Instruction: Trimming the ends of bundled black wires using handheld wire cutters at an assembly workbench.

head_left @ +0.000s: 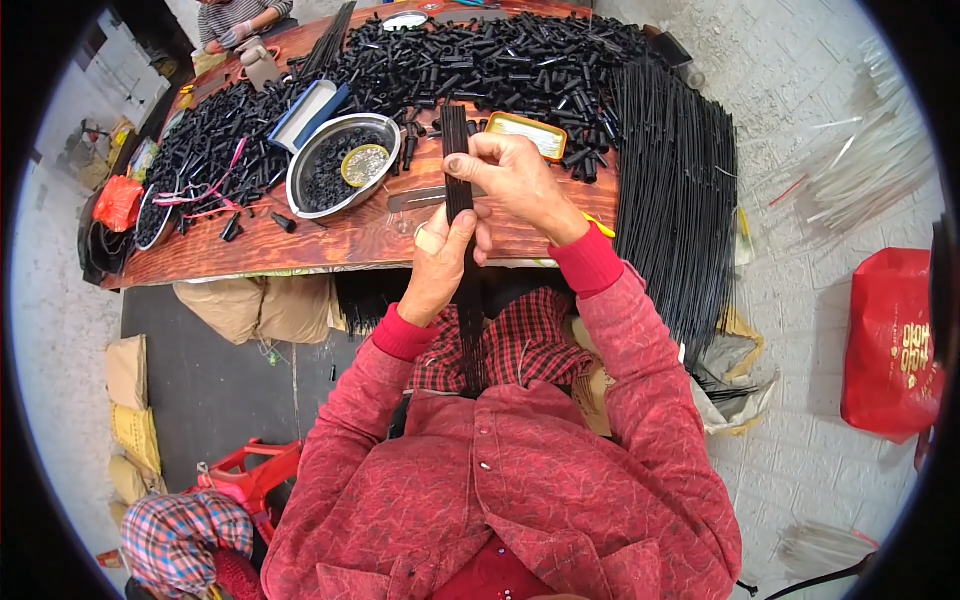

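Note:
Upright in front of me is a narrow bundle of thin black rods [455, 135], its lower end hanging toward my lap. My left hand [440, 255] wraps round the middle of the bundle, with a pale band on one finger. Higher up, my right hand [515, 185] pinches the same bundle between thumb and fingers. Behind my hands a flat metal strip [412, 199] lies on the wooden table [330, 245]. A metal bowl [298, 190] of small black parts stands to the left, with a small yellow-rimmed dish [346, 168] of tiny shiny pieces inside.
Short black tubes [470, 70] are heaped across the table. Long black rods [675, 190] hang over its right edge. A yellow tin [553, 152] and a blue-and-white tray [303, 117] sit among the tubes. Another person [240, 20] is at the far left; a red bag [885, 350] stands right.

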Motion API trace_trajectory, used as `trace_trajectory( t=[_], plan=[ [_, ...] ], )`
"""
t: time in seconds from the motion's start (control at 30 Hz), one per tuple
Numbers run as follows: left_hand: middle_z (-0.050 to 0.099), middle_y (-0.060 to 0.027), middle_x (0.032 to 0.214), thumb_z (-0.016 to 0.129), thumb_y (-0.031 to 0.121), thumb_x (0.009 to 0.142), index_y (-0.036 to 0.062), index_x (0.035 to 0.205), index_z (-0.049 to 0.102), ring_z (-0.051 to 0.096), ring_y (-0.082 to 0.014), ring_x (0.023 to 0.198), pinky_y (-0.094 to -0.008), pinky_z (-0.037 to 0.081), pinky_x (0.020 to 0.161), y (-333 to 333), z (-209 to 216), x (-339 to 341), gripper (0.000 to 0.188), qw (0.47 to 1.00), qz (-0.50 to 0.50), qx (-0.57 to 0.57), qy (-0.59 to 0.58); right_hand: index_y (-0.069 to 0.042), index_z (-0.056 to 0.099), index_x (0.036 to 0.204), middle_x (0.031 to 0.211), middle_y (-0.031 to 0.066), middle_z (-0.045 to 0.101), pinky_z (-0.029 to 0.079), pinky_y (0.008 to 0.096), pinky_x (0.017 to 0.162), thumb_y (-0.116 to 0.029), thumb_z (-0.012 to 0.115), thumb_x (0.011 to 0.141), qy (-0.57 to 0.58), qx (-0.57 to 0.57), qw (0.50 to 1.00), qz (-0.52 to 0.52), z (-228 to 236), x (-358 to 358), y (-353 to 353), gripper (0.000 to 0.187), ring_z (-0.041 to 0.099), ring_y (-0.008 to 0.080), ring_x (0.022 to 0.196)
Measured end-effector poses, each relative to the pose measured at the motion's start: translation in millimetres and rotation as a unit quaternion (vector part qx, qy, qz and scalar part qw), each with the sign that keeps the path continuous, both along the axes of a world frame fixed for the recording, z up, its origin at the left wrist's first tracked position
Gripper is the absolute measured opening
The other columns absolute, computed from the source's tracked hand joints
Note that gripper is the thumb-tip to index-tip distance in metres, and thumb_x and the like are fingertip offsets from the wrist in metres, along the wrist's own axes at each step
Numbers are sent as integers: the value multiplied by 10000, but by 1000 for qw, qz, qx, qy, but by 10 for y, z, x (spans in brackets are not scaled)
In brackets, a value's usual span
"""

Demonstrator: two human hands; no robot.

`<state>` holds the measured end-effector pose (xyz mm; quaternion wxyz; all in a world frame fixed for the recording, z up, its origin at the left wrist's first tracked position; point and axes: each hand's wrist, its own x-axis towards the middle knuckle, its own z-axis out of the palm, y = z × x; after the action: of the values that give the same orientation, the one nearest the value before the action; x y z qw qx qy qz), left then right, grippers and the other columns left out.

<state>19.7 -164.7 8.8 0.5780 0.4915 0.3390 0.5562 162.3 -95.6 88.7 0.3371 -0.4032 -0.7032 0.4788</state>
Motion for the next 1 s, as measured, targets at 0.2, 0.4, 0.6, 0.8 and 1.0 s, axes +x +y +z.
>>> trace_trajectory(
  t=[0.2,0.4,0.6,0.8,1.0],
  plan=[
    [651,-59,906,454,369,1065,-21,1226,572,625,-122,797,-269,521,743,-12,91,-71,438,997,-59,-15,-38,-13,662,858,680,7,639,449,242,456,-181,667,940,104,69,991,-43,-89,-74,-32,187,575,69,546],
    [674,-115,1100,360,437,1077,-16,1272,560,666,-189,951,-324,533,871,9,34,-146,532,991,-80,-27,-107,41,677,1172,1055,49,706,520,276,866,-125,658,946,74,108,991,-24,327,85,-465,281,637,100,949],
    [660,-100,1127,370,442,1075,-25,1265,560,644,-164,974,-313,526,857,-287,382,17,539,989,-63,5,-131,44,652,1151,1076,114,686,549,325,868,-124,627,973,207,-27,977,40,285,305,-685,246,661,155,917],
    [677,-99,925,464,318,1065,-18,1201,567,649,-160,814,-292,529,776,-276,199,-72,377,998,-58,-20,-3,47,593,1115,1118,169,678,492,393,967,-401,510,1029,97,16,977,190,390,501,-1009,464,641,259,1075],
    [683,-126,904,463,277,1067,-2,1163,548,650,-170,817,-318,535,760,-471,36,-29,307,991,-113,-38,-58,74,585,1262,1259,194,624,461,429,1030,-172,474,1043,20,25,855,517,360,812,-976,348,598,323,1186]
  ],
)
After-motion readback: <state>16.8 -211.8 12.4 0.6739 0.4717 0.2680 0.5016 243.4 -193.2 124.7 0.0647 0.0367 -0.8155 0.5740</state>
